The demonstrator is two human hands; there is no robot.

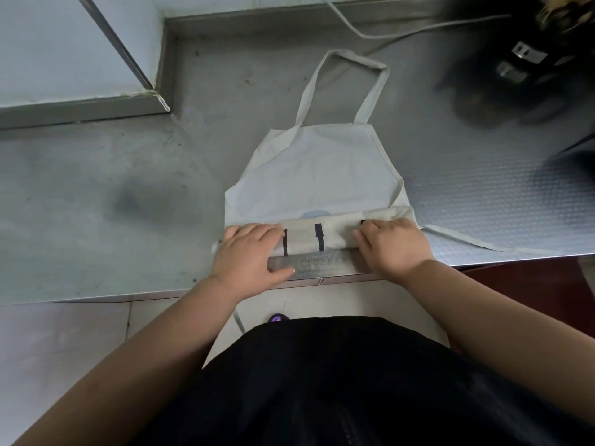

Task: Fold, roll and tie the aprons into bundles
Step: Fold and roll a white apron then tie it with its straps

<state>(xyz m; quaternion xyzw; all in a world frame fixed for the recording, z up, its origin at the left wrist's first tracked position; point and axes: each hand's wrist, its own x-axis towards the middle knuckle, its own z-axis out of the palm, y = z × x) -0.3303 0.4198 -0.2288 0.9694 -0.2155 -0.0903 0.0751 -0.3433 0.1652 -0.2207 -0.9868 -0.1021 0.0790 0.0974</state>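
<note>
A cream apron lies flat on the steel table, its neck loop pointing away from me. Its near end is rolled into a thick roll with short black marks on it. My left hand rests on the roll's left end, fingers curled over it and thumb on the table. My right hand covers the right end the same way. One waist tie trails right along the table; another tie hangs off the front edge.
The table's front edge runs just behind my wrists. A raised steel ledge and wall stand at the back left. A blurred dark object sits at the back right, with a pale cable running past it.
</note>
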